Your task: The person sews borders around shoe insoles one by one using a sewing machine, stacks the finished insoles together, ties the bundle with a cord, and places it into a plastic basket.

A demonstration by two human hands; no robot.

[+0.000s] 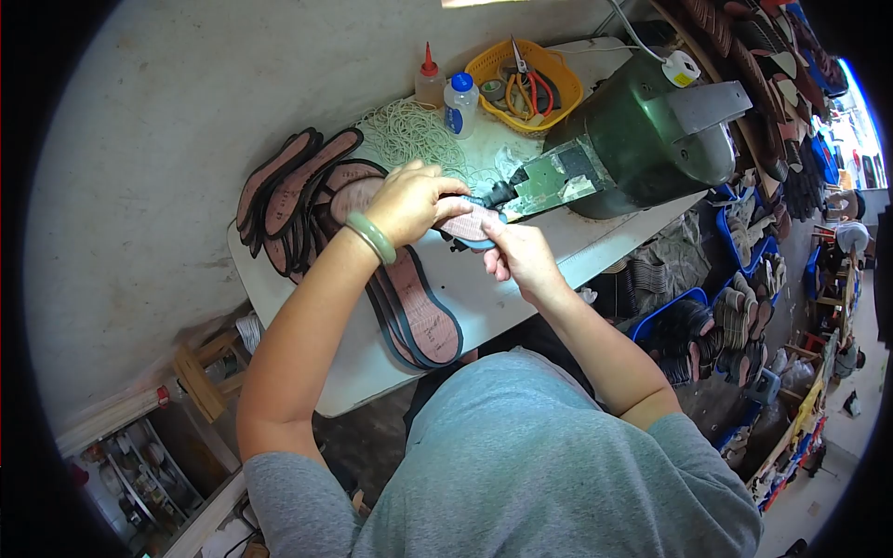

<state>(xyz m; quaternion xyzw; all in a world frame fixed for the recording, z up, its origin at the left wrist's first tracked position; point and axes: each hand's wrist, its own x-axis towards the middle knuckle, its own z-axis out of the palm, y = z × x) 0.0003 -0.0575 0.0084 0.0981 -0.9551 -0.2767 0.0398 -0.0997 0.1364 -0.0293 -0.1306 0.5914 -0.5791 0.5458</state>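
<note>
Closest to me is my grey shirt [521, 446], and past it the near edge of the white table [349, 381]. Overlapping soles [433, 321] with pink tops and dark rims lie by that edge, below my forearms. Beyond them, my left grip [416, 203], with a green bangle [370, 238] on its wrist, is closed on one end of a small pink piece [470, 225]. My right grip [521, 259] pinches the other end, thumb on top. The piece sits between both grips, just beside the tip of a green machine [642, 139]; I cannot tell whether they touch. To the left, more soles are heaped in a fanned pile [284, 191]. Farther back lie a tangle of pale cord [409, 135], a red-tipped bottle [429, 86], a blue-capped bottle [460, 110] and a yellow basket [569, 86] holding tools with red and orange handles. Off to the right, blue trays [672, 307] carry stacked soles.
</note>
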